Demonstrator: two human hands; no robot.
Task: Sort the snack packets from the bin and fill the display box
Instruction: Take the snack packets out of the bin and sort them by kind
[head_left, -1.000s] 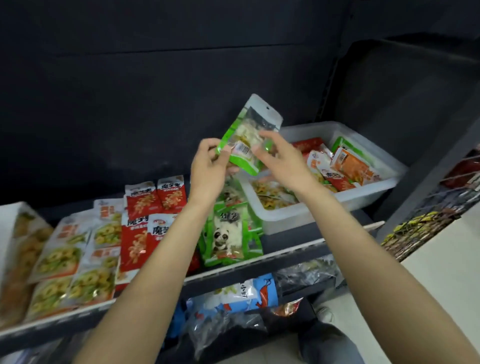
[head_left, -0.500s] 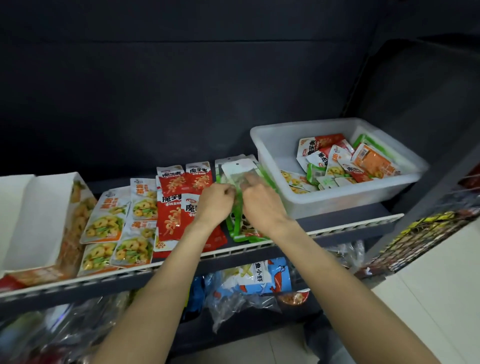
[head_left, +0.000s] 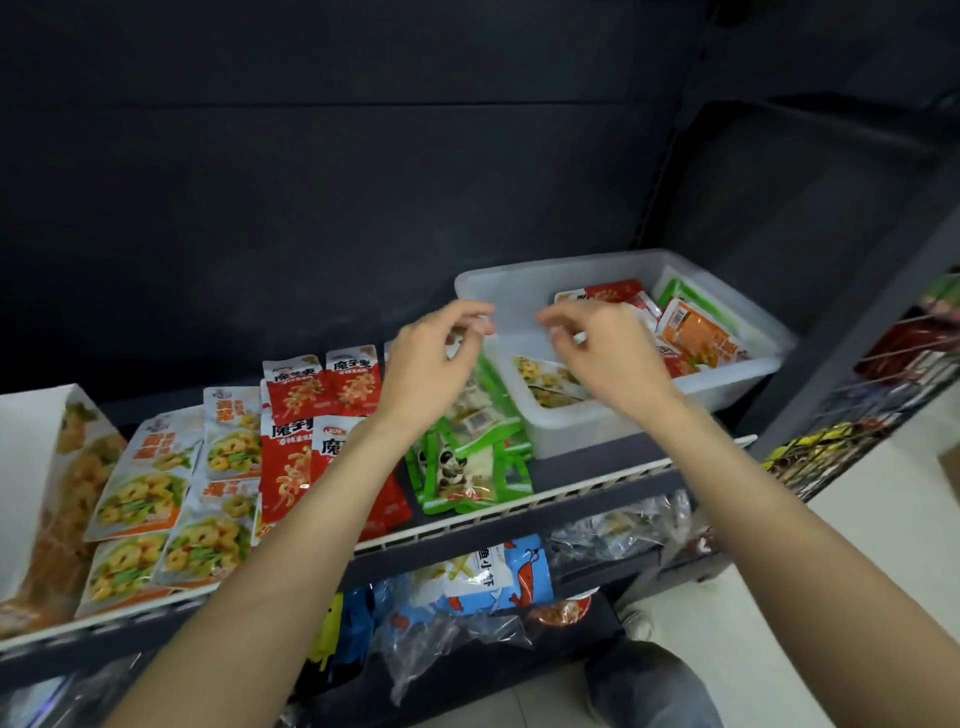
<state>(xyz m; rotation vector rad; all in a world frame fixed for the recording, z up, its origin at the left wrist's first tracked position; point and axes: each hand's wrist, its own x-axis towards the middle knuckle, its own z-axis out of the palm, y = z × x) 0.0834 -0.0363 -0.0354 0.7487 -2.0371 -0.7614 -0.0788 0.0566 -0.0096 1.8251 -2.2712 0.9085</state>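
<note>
At the far left of the shelf (head_left: 613, 480) stands the white display box (head_left: 36, 467), tilted open with orange-printed packets inside. Right of it lie the sorted rows: yellow ring-snack packets (head_left: 150, 483), then red packets (head_left: 296, 415), then the green panda packets (head_left: 467, 462) stacked near the shelf's front lip.

The left hand (head_left: 426, 364) hangs above the green stack, fingers loosely curled and holding nothing that I can make out. Just right of it, apart from it, the right hand (head_left: 608, 353) hovers over the near left corner of the translucent bin (head_left: 649, 415), fingers likewise bent and empty, though the tips are blurred.

The bin holds more to sort: a yellow packet (head_left: 545, 379) at its near left, red packets, an orange packet (head_left: 696, 332) and a green one at the far right.

To my eye the next pick is due. Best take one packet by its sealed edge, pinching lightly so the slick film does not slip, read its colour, and lay it squarely on the matching row.
</note>
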